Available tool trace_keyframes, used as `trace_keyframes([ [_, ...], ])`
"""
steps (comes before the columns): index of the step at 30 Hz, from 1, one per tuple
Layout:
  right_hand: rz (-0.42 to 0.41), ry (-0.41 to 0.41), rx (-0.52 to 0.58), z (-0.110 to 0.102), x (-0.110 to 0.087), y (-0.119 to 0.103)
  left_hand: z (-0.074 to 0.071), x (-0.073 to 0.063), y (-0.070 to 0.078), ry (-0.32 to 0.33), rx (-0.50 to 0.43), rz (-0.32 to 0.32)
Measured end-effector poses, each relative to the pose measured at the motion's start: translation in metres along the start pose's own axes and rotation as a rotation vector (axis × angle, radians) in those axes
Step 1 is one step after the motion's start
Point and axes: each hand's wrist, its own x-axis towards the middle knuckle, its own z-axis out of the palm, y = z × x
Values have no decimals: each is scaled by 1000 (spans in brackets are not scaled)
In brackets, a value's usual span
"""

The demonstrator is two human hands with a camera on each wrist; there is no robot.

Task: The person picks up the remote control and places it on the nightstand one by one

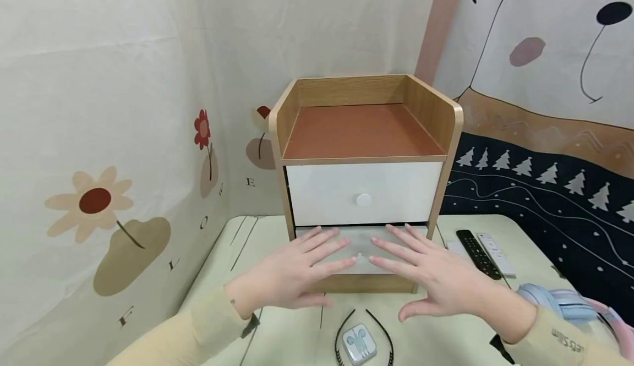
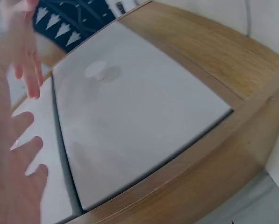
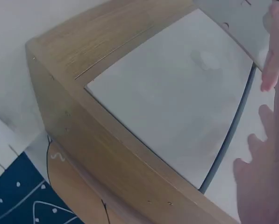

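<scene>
A small wooden cabinet with an open-topped shelf stands on the table. Its white upper drawer has a round white knob, and below it is the white lower drawer. My left hand is before the lower drawer's left side, fingers straight and spread. On the right side, my right hand mirrors it, fingers likewise spread. Neither hand holds anything; whether the fingertips touch the drawer I cannot tell. A white drawer front fills the left wrist view, the left hand at its edge.
Near the front edge lies a dark headband around a clear case of white earphones. Right of the cabinet are a black remote and a white remote. Blue and pink headphones lie by the right forearm. Printed fabric walls stand behind.
</scene>
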Motion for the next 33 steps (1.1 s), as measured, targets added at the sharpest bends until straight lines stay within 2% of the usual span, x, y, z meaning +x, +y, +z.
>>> trace_keyframes([
  [2,-5,103,23,1,3,3,1,5,-4,159,4,14],
  [4,-3,247,32,1,7,6,1,10,-8,335,21,14],
  [8,38,588,1,5,14,11,1,18,-13,634,55,-58],
  [10,91,733,-16,9,14,13,4,19,-13,741,65,-126],
  [13,204,903,-26,18,9,14,12,19,-14,863,93,-240],
  [17,418,1000,0,33,-10,22,26,16,-17,981,92,-381],
  [19,567,972,14,42,-24,29,32,15,-18,1019,58,-439],
  [21,749,898,35,51,-37,35,37,13,-18,1042,14,-497],
  [24,1026,708,81,67,-52,42,41,11,-17,1056,-50,-574],
  [26,1175,556,120,77,-60,46,42,10,-16,1056,-89,-621],
  [28,1267,401,155,88,-67,51,43,11,-15,1049,-121,-663],
  [30,1316,266,188,98,-74,55,44,11,-14,1037,-147,-700],
  [33,1361,120,211,110,-83,59,44,13,-14,1013,-173,-723],
])
